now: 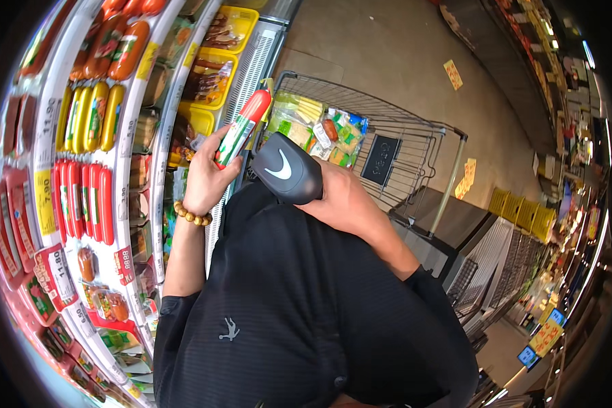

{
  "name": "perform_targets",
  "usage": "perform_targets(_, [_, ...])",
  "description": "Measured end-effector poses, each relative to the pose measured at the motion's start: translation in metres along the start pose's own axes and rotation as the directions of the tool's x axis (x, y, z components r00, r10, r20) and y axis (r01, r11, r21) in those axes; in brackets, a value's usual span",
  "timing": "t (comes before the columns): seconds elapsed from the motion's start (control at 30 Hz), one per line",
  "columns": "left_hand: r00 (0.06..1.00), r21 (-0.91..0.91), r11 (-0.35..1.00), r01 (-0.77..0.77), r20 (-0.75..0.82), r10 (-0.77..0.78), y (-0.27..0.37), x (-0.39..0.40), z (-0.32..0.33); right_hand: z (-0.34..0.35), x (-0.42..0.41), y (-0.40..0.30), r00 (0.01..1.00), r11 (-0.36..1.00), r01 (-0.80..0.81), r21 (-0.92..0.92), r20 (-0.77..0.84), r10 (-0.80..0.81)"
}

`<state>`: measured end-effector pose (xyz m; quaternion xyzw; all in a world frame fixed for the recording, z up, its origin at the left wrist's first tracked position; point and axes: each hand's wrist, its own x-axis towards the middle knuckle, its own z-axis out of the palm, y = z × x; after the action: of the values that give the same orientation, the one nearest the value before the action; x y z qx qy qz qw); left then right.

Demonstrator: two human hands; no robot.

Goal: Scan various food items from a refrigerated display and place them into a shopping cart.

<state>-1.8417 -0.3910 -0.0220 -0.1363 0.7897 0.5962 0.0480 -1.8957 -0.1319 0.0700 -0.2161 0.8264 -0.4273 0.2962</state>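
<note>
My left hand [207, 181], with a wooden bead bracelet [191, 214] at the wrist, grips a red-wrapped sausage [240, 131] by its lower part. The sausage slants upward, and its white and green label with a barcode faces up. In my right hand [349, 196] is a dark handheld barcode scanner [288, 171]; its rounded top hides most of the grip and several fingers. The scanner's front end lies just right of the sausage, apart from it. Several similar red sausages [89, 201] hang in a row on the refrigerated shelf at left.
Beyond the scanner stands a wire shopping cart [448, 183] holding several packaged foods [331, 130] and a black sign [381, 160]. Yellow trays of meat [219, 76] line the cooler's lower edge. Yellow sausages [92, 115] hang above the red ones. A yellow basket [521, 211] is farther right.
</note>
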Motion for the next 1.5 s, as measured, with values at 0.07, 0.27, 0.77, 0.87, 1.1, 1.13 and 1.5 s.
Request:
perform_targets(0.07, [0.996, 0.111, 0.991, -0.08, 0.036, 0.076, 0.009, 0.008, 0.014, -0.011, -0.008, 0.013, 0.999, 0.999, -0.025, -0.043, -0.02, 0.025])
perform_targets(0.27, [0.99, 0.147, 0.985, -0.093, 0.123, 0.075, 0.039, 0.021, 0.05, -0.038, -0.025, 0.048, 0.996, 1.0, -0.003, -0.017, -0.084, 0.001])
perform_targets(0.77, [0.856, -0.368, 0.775, 0.514, 0.278, -0.435, -0.043, 0.064, 0.154, -0.049, -0.057, 0.141, 0.98, 0.981, -0.186, 0.055, -0.056, 0.189])
perform_targets(0.87, [0.81, -0.117, 0.841, 0.528, 0.368, -0.457, -0.078, 0.079, 0.183, -0.05, -0.067, 0.167, 0.968, 0.964, -0.224, 0.145, -0.082, 0.237])
perform_targets(1.1, [0.873, 0.516, 0.851, -0.092, 0.453, -0.18, -0.151, 0.13, 0.249, -0.066, -0.088, 0.22, 0.895, 0.899, -0.422, 0.113, -0.104, 0.433])
perform_targets(1.13, [0.873, 0.566, 0.812, -0.143, 0.459, -0.166, -0.16, 0.138, 0.254, -0.069, -0.091, 0.225, 0.885, 0.885, -0.45, 0.118, -0.074, 0.459])
perform_targets(1.5, [0.883, 0.832, 0.509, -0.222, 0.393, -0.258, -0.189, 0.192, 0.268, -0.091, -0.094, 0.251, 0.879, 0.878, -0.477, 0.032, -0.015, 0.477])
